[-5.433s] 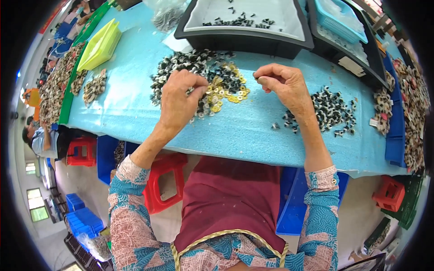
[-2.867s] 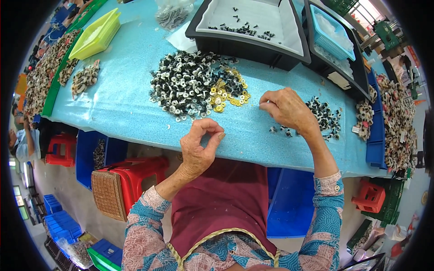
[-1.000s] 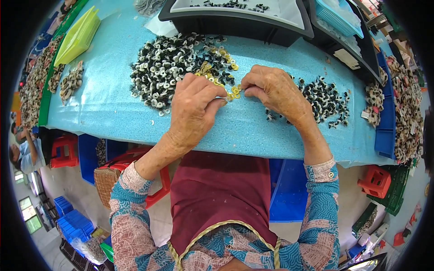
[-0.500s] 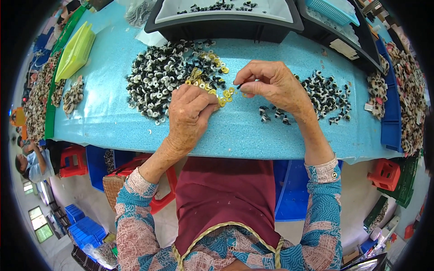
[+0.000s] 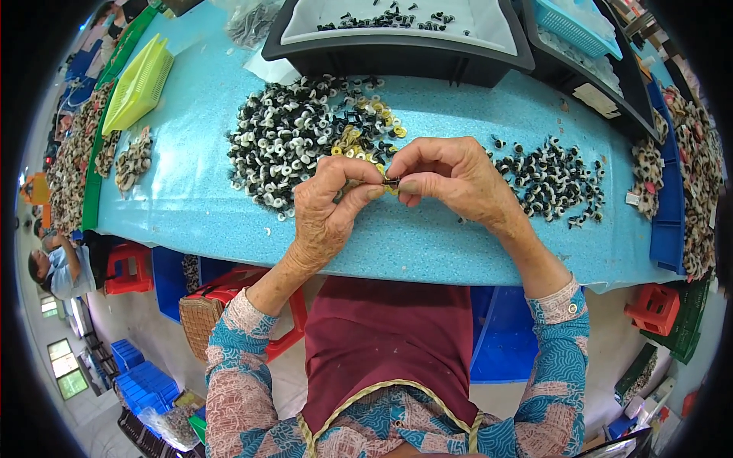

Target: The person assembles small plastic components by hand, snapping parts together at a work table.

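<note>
My left hand [image 5: 324, 206] and my right hand [image 5: 462, 183] meet fingertip to fingertip above the blue tabletop. Between them sits a small black stemmed piece [image 5: 392, 183], pinched by my right thumb and fingers. My left thumb and forefinger are closed at its other end; whatever they grip is hidden. Just beyond lie yellow rings [image 5: 398, 132], partly covered by my hands. A big heap of black pieces with white rings [image 5: 279, 137] spreads beyond my left hand. Past my right hand is a smaller pile of black-and-white pieces [image 5: 557, 179].
A black tray with a white lining [image 5: 397, 49] holds loose black pieces at the back. Right of it stands a black crate [image 5: 603, 99] with a light-blue basket [image 5: 578, 27]. A yellow-green basket [image 5: 139, 84] and a bundle of spotted fluffy pieces [image 5: 134, 160] are at left.
My left hand has left the yellow rings and come up to my right hand. My right hand has moved nearer with the black piece. The whole view has shifted slightly.
</note>
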A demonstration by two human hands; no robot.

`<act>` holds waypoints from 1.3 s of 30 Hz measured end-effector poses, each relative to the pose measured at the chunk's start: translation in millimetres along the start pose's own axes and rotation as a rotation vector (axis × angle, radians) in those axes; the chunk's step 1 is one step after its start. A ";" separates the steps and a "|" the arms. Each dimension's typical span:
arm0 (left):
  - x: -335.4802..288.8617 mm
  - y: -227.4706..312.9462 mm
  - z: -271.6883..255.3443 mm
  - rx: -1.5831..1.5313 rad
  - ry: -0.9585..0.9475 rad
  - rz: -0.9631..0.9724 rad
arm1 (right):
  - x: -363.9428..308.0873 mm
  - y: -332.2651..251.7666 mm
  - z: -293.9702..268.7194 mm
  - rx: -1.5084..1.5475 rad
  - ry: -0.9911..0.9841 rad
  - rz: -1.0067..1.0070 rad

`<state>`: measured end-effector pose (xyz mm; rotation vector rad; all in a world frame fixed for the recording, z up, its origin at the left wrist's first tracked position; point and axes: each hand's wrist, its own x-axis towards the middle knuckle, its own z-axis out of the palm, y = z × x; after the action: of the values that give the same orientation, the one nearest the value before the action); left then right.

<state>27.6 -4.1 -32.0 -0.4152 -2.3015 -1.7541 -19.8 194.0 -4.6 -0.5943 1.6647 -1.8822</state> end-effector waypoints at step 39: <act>75.4 -6.1 15.7 0.793 0.034 0.077 | -0.5 -0.4 -22.4 -0.308 0.356 -0.150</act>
<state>-45.2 16.4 -16.1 -0.3020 -2.6538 -0.6911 -34.2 211.1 -7.1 -0.5388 2.2217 -1.9360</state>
